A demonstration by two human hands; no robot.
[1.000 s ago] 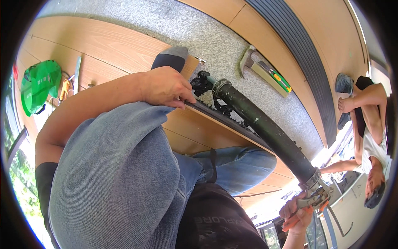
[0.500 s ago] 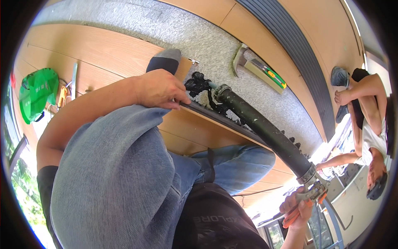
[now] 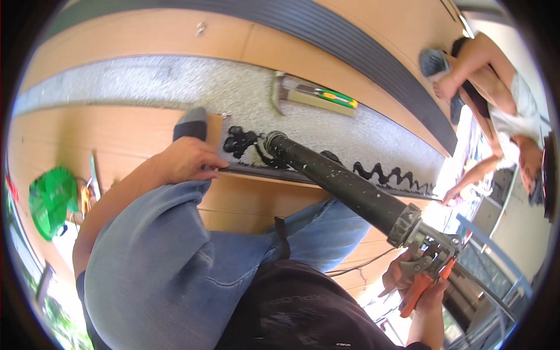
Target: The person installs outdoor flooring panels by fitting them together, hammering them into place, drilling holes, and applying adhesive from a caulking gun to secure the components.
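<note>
My right hand is wrapped around the orange handle and trigger of a large black caulking gun. The barrel slants up and left across the work, its front end just over the pale grey floor. Near that end lies a thick heap of black adhesive, and a zigzag bead of it runs off to the right. My left hand rests by my raised knee, fingers loosely bent and slightly apart. Its fingertips are at the left end of the dark strip along the plank's edge, with nothing visible held.
Beyond the adhesive lie a hammer and a green-yellow utility knife on a flat block. A ribbed dark strip crosses the wooden planks. Left are a green bag-like item and hand tools. Another person sits at right.
The view has shifted, and the gun appears lower and further left, its barrel lying flatter. My right hand still grips the handle. My left hand's fingers have loosened slightly at the strip's end.
</note>
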